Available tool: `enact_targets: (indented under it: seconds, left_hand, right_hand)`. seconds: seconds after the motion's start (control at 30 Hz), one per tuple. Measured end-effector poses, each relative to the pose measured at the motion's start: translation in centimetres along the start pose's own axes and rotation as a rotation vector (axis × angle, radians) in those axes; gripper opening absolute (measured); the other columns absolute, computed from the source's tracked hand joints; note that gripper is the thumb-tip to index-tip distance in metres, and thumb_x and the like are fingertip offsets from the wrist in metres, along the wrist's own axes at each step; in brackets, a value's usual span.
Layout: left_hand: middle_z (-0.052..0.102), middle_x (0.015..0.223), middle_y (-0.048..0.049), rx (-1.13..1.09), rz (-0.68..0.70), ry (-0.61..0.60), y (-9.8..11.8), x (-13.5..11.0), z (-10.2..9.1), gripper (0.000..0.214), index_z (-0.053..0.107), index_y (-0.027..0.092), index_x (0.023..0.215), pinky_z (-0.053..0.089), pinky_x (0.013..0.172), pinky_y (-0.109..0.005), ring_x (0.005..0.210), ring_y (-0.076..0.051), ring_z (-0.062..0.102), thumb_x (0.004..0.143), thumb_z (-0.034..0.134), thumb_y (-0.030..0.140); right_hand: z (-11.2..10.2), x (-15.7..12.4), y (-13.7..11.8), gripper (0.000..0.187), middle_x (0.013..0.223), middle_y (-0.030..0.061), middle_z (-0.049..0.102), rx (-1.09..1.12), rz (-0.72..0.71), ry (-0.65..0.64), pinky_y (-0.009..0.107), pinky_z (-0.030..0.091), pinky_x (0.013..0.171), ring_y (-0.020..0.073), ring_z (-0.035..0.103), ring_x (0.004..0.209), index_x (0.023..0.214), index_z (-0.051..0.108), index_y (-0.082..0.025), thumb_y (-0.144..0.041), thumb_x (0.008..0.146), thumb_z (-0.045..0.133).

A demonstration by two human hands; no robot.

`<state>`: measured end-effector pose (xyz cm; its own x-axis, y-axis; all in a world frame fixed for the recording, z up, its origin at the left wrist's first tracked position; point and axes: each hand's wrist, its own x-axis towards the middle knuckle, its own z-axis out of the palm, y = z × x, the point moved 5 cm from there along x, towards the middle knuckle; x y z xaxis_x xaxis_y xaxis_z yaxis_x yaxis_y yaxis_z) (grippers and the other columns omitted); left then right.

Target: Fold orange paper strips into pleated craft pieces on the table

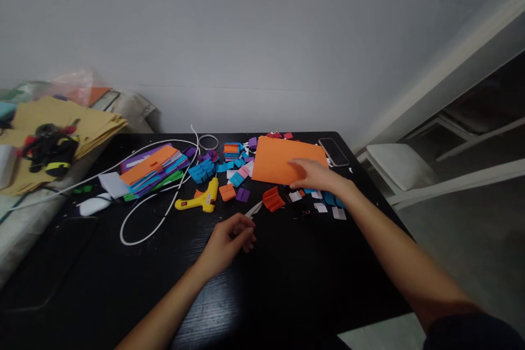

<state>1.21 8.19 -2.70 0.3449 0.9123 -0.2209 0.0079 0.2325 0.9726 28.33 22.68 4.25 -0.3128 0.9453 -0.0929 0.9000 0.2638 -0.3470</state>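
Observation:
My right hand (314, 174) reaches over an orange paper sheet (279, 156), its fingers stretched out and its thumb apart, seemingly on top of the sheet. The sheet covers part of a spread of cut paper pieces. My left hand (233, 234) is low over the black table, fingers curled in; whether anything is inside them is hidden. Just beyond it show the blades of scissors (254, 209), their handles out of sight behind the hand. A folded orange-red paper piece (273, 199) lies between the two hands.
A yellow glue gun (199, 198) lies left of centre, beside a looping white cable (153, 234). Behind it are a stack of coloured papers (153, 169) and folded blue pieces (202, 171). A phone (333, 152) rests at the far right corner; brown envelopes (61, 120) are at left.

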Motion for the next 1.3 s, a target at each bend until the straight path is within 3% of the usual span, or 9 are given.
enact_targets:
  seconds: [0.1,0.3,0.47,0.57,0.77,0.9,1.07,1.13,1.3]
  left_hand:
    - [0.074,0.076,-0.0044,-0.004,-0.005,-0.009,0.0,0.1,0.0,0.041,0.066,0.015,0.097,0.054,0.058,-0.027,0.062,-0.016,0.069,0.087,0.075,0.054]
    - [0.073,0.077,-0.0044,-0.005,-0.014,-0.015,-0.1,0.1,0.0,0.04,0.066,0.015,0.098,0.055,0.058,-0.027,0.063,-0.015,0.069,0.088,0.074,0.054]
    - [0.073,0.077,-0.0048,0.001,-0.012,-0.017,0.0,0.0,0.0,0.041,0.066,0.015,0.097,0.056,0.059,-0.027,0.063,-0.016,0.069,0.088,0.074,0.054]
    - [0.074,0.076,-0.005,0.007,-0.001,-0.008,0.2,0.0,0.0,0.041,0.066,0.014,0.096,0.055,0.058,-0.028,0.062,-0.016,0.069,0.087,0.074,0.054]
    - [0.076,0.086,-0.0068,0.065,0.078,0.068,2.3,-0.3,-0.6,0.036,0.071,0.016,0.096,0.057,0.066,-0.03,0.072,-0.018,0.07,0.088,0.074,0.051]
    - [0.076,0.1,-0.0079,0.139,0.161,0.184,5.7,0.7,-2.8,0.036,0.075,0.018,0.103,0.056,0.079,-0.034,0.086,-0.02,0.07,0.085,0.078,0.049]
    - [0.061,0.149,-0.0109,0.125,0.271,0.285,10.8,4.0,-4.9,0.062,0.063,0.025,0.135,0.049,0.109,-0.044,0.135,-0.03,0.059,0.081,0.082,0.051]
    - [0.059,0.153,-0.0122,0.012,0.301,0.253,11.9,5.4,-4.6,0.065,0.064,0.023,0.131,0.046,0.115,-0.043,0.143,-0.031,0.053,0.077,0.086,0.05]
    - [0.081,0.105,-0.0109,-0.107,0.279,0.184,12.0,6.2,-3.3,0.049,0.068,0.018,0.108,0.063,0.082,-0.036,0.094,-0.026,0.079,0.081,0.079,0.057]
  right_hand:
    - [2.6,0.0,0.9,0.08,0.154,0.0139,0.059,-0.028,-0.011,-0.074,0.05,0.047,0.118,0.0382,0.056,0.143,0.143,0.065,-0.024,-0.027,0.068,0.094]
    - [2.9,-0.6,0.1,0.051,0.147,0.0139,0.065,-0.08,-0.061,-0.069,0.048,0.049,0.114,0.0361,0.062,0.135,0.138,0.068,-0.021,-0.025,0.087,0.077]
    - [1.8,-1.1,-1.0,0.019,0.103,0.0078,0.082,-0.089,-0.092,0.007,0.036,0.056,0.088,0.0278,0.077,0.097,0.102,0.08,-0.023,-0.019,0.095,0.063]
    - [-0.2,-1.5,-1.4,0.026,0.089,0.0097,0.08,-0.088,-0.066,0.155,0.036,0.053,0.079,0.0271,0.075,0.085,0.091,0.077,-0.02,-0.019,0.1,0.053]
    - [-7.0,-4.4,-2.7,0.03,0.094,0.0097,0.077,-0.015,-0.024,0.545,0.037,0.051,0.076,0.0245,0.071,0.081,0.108,0.072,-0.02,-0.034,0.106,0.045]
    - [-10.6,-6.8,-3.6,0.02,0.083,0.0027,0.074,0.445,-0.112,0.793,0.032,0.051,0.068,0.0205,0.068,0.075,0.093,0.072,-0.024,-0.041,0.099,0.062]
    - [-10.1,-5.5,-4.9,0.014,0.088,0.0016,0.076,1.082,-0.165,0.604,0.033,0.057,0.074,0.0205,0.072,0.082,0.091,0.072,-0.027,-0.04,0.092,0.071]
    - [-8.8,-4.4,-5.2,0.016,0.09,0.0023,0.076,1.255,-0.123,0.496,0.032,0.058,0.074,0.0199,0.072,0.081,0.09,0.073,-0.025,-0.041,0.086,0.077]
    - [-5.2,-3.2,-4.9,0.025,0.079,0.0002,0.072,1.395,0.01,0.304,0.025,0.056,0.063,0.014,0.067,0.069,0.081,0.071,-0.023,-0.044,0.078,0.085]
